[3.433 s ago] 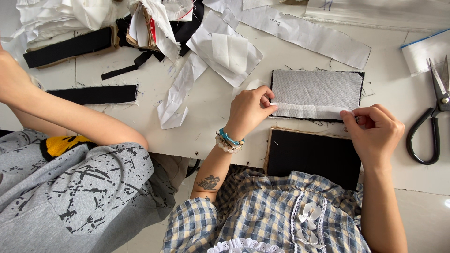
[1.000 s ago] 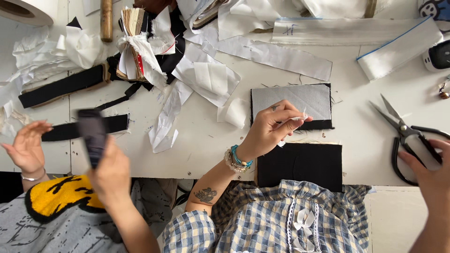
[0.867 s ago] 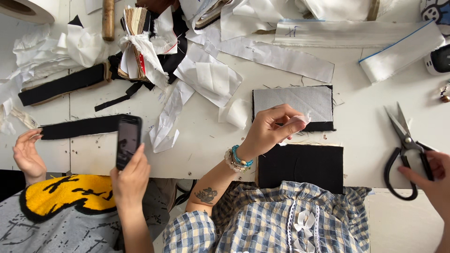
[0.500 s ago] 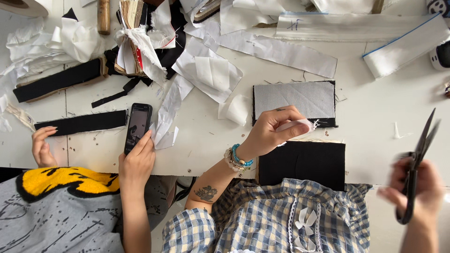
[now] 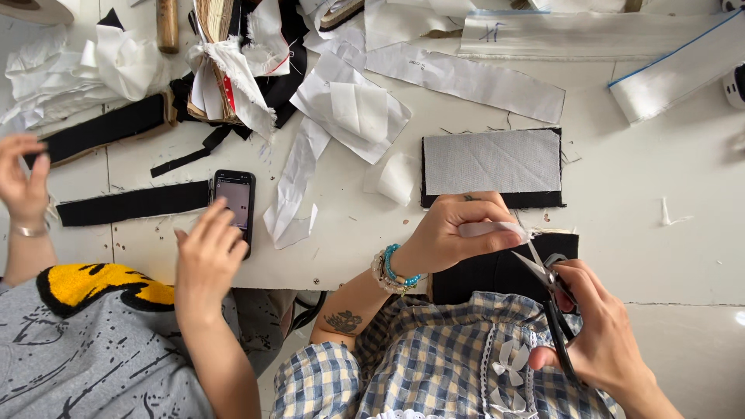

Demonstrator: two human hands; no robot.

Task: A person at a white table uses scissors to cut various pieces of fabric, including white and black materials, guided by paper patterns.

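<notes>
My left hand [image 5: 458, 233] pinches a narrow white strip [image 5: 497, 229] at the table's front edge, just below a grey fabric rectangle [image 5: 493, 161] lying on black backing. My right hand [image 5: 601, 330] grips black-handled scissors [image 5: 552, 299], their blades open around the strip's right end. A black fabric panel [image 5: 497, 268] lies under both hands, above my checked shirt.
A person at my left in a grey top rests one hand [image 5: 206, 252] on a black phone [image 5: 235, 200]; their other hand [image 5: 23, 178] hovers at the left edge. Black strips [image 5: 132, 203], white fabric scraps [image 5: 349, 109] and a pile of pieces [image 5: 225, 70] cover the white table [image 5: 660, 256].
My right hand picked up the scissors from the table's right side and brought them to the strip. The neighbouring person laid the phone down on the table.
</notes>
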